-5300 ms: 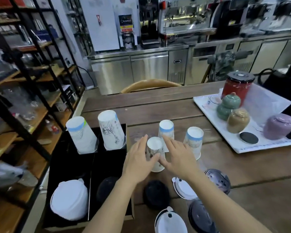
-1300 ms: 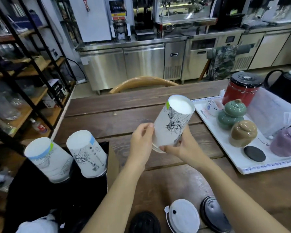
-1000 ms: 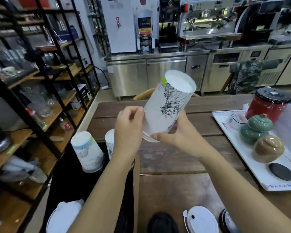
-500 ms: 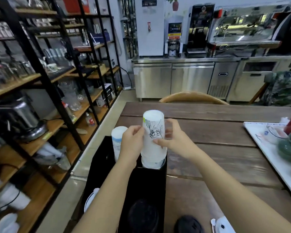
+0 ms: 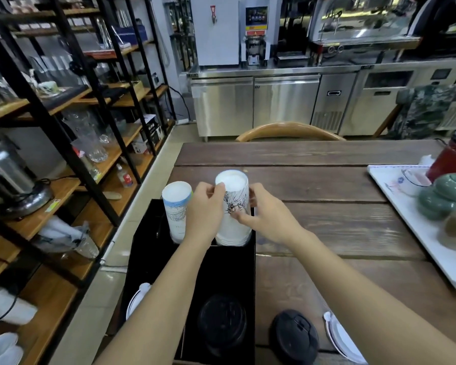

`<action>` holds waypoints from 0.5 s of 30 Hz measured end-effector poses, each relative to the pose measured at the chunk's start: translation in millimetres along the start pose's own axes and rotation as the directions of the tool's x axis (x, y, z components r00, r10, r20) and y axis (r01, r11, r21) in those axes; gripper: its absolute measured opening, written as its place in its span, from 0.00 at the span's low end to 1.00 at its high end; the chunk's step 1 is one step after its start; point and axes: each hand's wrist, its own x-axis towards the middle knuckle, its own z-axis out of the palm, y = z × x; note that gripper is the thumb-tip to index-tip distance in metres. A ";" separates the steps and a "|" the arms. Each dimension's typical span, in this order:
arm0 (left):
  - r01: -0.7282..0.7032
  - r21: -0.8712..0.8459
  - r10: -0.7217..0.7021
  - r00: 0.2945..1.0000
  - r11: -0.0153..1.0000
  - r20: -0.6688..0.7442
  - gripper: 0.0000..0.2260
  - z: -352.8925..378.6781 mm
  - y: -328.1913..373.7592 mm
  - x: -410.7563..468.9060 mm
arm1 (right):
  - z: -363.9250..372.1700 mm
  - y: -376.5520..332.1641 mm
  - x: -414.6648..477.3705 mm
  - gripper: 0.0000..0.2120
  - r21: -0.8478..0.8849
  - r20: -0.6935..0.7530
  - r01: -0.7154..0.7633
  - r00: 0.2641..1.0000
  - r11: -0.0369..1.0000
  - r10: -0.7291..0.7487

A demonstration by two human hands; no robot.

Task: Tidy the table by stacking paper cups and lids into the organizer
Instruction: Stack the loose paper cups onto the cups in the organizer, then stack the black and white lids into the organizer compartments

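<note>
your left hand (image 5: 205,209) and right hand (image 5: 263,217) both hold the cup stack (image 5: 233,206), one on each side, so it goes down straight. the stack sits upside down in the far right slot of the black organizer (image 5: 237,270), just beside the blue cup stack (image 5: 176,206). upside down cups nest well. a black lid (image 5: 295,335) and a white lid (image 5: 340,338) wait on the bench (image 5: 327,196).

Soft, even indoor light with faint shadows — glare streaks the steel counter fronts (image 5: 253,101); wide-angle bending bows the shelves (image 5: 50,122) at left, and edges look slightly smeared — centre sharper
</note>
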 end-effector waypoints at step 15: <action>-0.517 0.304 0.358 0.818 0.800 0.450 0.22 88.3 -78.8 -112.8 | 21.6 106.1 -113.7 0.25 -0.050 0.129 -0.389 0.911 0.920 0.392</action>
